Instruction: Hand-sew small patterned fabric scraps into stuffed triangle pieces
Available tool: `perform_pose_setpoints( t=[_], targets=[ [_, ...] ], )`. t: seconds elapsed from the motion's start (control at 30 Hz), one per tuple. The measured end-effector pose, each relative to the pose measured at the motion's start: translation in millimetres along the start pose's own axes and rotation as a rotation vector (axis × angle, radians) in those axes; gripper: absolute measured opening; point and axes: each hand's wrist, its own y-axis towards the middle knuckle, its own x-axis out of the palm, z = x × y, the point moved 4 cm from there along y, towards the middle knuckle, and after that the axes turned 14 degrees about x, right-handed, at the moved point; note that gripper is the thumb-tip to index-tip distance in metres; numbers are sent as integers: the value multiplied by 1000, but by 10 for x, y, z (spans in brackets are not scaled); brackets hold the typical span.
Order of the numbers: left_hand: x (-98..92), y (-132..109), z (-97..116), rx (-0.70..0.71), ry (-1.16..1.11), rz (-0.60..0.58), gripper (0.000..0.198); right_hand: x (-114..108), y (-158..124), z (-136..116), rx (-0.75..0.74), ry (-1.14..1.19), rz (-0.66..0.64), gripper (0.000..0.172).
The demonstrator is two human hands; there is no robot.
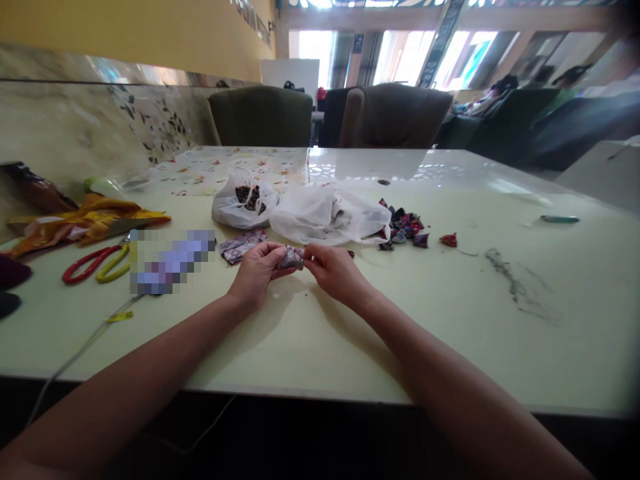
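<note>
Both my hands meet over the middle of the pale table (350,347). My left hand (257,270) pinches a small patterned fabric pouch (291,257), and my right hand (334,270) grips the same pouch from its right side with closed fingertips. Just behind my left hand lies a flat patterned cloth piece (243,244). A pile of small finished fabric pouches (405,227) sits to the right, with one red pouch (449,239) apart from it.
A white plastic bag with dark filling (243,200) and a larger crumpled white bag (327,215) lie behind my hands. Red and yellow scissors (95,263), orange cloth (83,220) and a white cable (75,357) are at left. Dark crumbs (515,283) smear the right side. Armchairs stand beyond.
</note>
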Motion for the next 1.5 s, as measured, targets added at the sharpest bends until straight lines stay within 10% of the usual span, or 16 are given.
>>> perform_pose_setpoints(
  t=[1.33,1.5],
  targets=[
    [14,-13,48,95,122,-127,25,-166,45,52,30,33,132,14],
    [11,-8,53,93,206,-147,25,-262,116,178,74,-58,-12,8]
  ],
)
